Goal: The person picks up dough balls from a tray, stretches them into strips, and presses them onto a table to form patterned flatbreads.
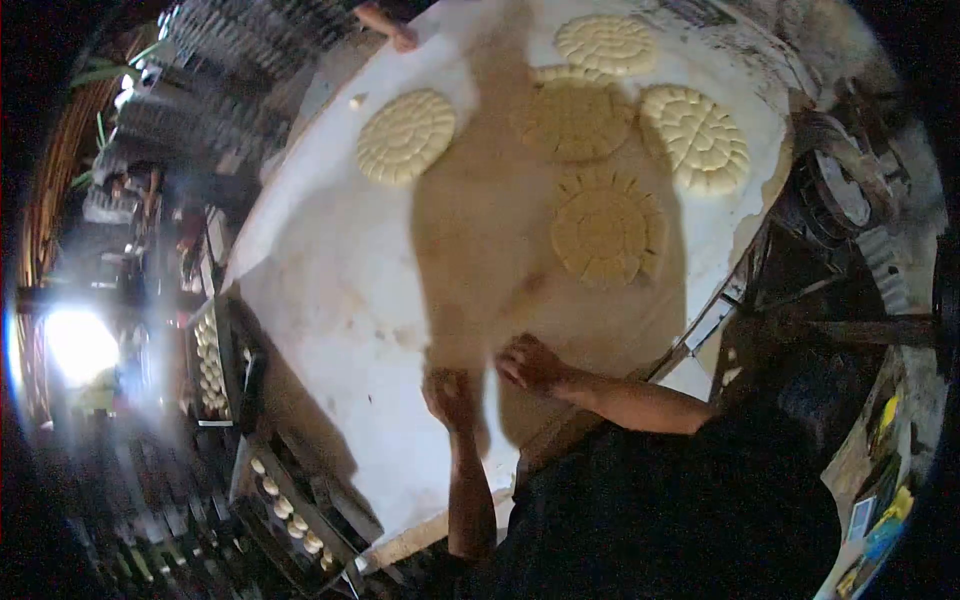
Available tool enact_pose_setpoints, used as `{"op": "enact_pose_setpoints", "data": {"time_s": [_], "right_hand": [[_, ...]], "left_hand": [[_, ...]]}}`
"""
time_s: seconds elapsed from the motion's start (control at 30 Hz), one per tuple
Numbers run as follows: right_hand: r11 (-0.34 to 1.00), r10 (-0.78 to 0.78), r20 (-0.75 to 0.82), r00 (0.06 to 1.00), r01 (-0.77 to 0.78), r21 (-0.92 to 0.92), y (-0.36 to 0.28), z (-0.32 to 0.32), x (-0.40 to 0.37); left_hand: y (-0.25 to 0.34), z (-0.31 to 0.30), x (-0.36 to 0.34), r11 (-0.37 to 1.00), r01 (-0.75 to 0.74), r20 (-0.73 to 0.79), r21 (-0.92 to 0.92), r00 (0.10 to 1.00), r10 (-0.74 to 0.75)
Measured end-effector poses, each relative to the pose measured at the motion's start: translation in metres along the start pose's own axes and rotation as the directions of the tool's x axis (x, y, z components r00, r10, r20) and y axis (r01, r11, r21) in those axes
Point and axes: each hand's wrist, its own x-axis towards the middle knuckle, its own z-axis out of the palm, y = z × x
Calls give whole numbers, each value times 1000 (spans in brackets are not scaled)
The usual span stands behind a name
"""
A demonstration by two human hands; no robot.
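My left hand (450,397) is low over the white work table (385,480), its fingers curled inward. Close by on the right is my right hand (530,363), also with bent, closed fingers. Shadow and blur hide whatever may be inside either hand. Farther up the table lie several flat round doughs scored with a pattern of cuts. The nearest scored dough (608,228) lies in my shadow, beyond my right hand. Another round dough (407,137) is at the upper left, with a small dough piece (356,102) beside it.
Another person's hand (402,38) reaches over the far left table edge. Left of the table, a tray (229,375) and a second tray (318,512) hold small dough balls. Dark metal frames (830,200) stand along the right edge. Bright light enters at far left.
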Motion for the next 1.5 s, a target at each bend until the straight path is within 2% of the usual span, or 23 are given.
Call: {"op": "enact_pose_setpoints", "data": {"time_s": [0.03,0.1,0.17,0.27,0.3,0.37,0.47,0.53,0.57,0.6,0.63,0.67,0.7,0.77,0.83,0.93,1.0,1.07,1.1,1.2,1.23,1.43,1.5], "right_hand": [[996,-85,-25,996,85,21,10,-19,-10],[960,112,-133,985,-73,269,21,-68,-41],[742,576,-235,783,-381,551,28,-122,-72],[612,640,-692,336,-767,193,56,-177,-115],[562,457,-825,334,-826,-23,80,-183,-125],[424,804,-561,198,-852,307,119,-180,-121],[173,975,-215,53,-786,594,123,-182,-110],[343,939,-271,212,-500,795,153,-144,-119],[479,800,-421,427,-34,877,189,-109,-128],[389,591,-548,592,387,836,229,-72,-147],[368,787,-378,487,121,922,179,-98,-141],[168,959,-120,256,-177,970,116,-124,-133],[16,991,19,129,-260,966,73,-130,-125],[-84,985,124,121,-294,952,0,-116,-108],[20,939,107,327,-362,932,-67,-84,-83],[336,610,12,793,-271,902,-178,-43,-38],[691,398,-140,907,-196,696,-231,-29,-22],[849,282,-191,940,-152,506,-270,-36,-11],[868,305,-186,934,-193,458,-290,-47,-7],[822,280,4,960,-242,515,-318,-51,-3],[785,250,90,964,-257,563,-322,-49,-4],[891,136,-55,989,-98,443,-324,-38,8],[899,25,26,999,-34,436,-318,-48,20]], "left_hand": [[13,-7,-16,991,-112,17,78,994,111],[29,-25,-40,996,-85,23,9,996,85],[33,-31,-46,994,29,-4,-101,1000,-30],[30,-20,-46,947,116,-123,-299,980,-159],[18,-4,-43,911,107,-167,-399,968,-188],[51,-21,-26,988,110,-192,-113,973,-130],[39,-8,-19,967,-44,-304,-249,952,-34],[24,-15,-19,943,-115,-231,-312,972,42],[15,-20,-24,928,-143,-195,-343,978,78],[6,-25,-32,906,-48,-146,-420,989,-15],[-3,-29,-40,868,47,-91,-494,990,-106],[-14,-31,-51,817,144,-27,-559,981,-192],[-28,-28,-63,763,197,58,-616,977,-206],[-58,-21,-99,636,321,231,-702,947,-224],[7,-100,-95,628,567,589,-534,782,-205],[37,-141,-125,294,569,555,-768,820,-138],[33,-165,-143,76,459,446,-885,883,-143],[15,-173,-158,21,363,354,-932,921,-164],[18,-196,-163,198,323,268,-925,927,-262],[5,-211,-190,333,311,189,-890,917,-351],[-4,-206,-199,549,29,-102,-835,973,-206],[-10,-251,-194,295,145,91,-945,978,-188],[-9,-234,-184,462,17,7,-887,1000,-23]]}}
